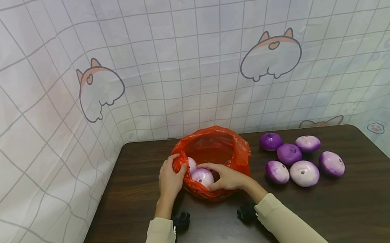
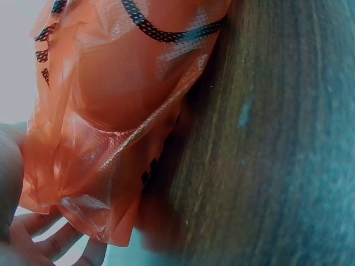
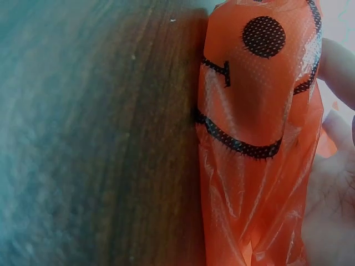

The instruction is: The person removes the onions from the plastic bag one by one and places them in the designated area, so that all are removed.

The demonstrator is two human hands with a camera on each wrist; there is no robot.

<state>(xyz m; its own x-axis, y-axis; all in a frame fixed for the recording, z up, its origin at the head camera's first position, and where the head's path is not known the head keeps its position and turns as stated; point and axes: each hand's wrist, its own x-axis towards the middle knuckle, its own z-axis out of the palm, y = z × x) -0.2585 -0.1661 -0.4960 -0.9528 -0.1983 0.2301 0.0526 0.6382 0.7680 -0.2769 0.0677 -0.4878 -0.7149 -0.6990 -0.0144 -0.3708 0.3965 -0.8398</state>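
Observation:
A red plastic bag [image 1: 241, 152] stands with its mouth wide on the table, two red onions inside its left part. My left hand [image 1: 169, 180] grips the bag's gathered left rim, thumb on the inner side. In the left wrist view, a rounded shape shows through the bag's film [image 2: 119, 83]. My right hand [image 1: 230, 177] reaches over the near rim, with thumb and fingers around the nearer onion [image 1: 202, 176]. The other onion [image 1: 192, 164] lies just behind it, partly hidden by the rim. Black print marks the bag's side [image 3: 249, 111] in the right wrist view.
Several more red onions lie in a loose group right of the bag, among them a pale one [image 1: 304, 173] in front and a dark purple one [image 1: 271, 141] at the back. The dark wooden table [image 1: 126, 216] meets a grid-patterned cloth [image 1: 186, 57] behind.

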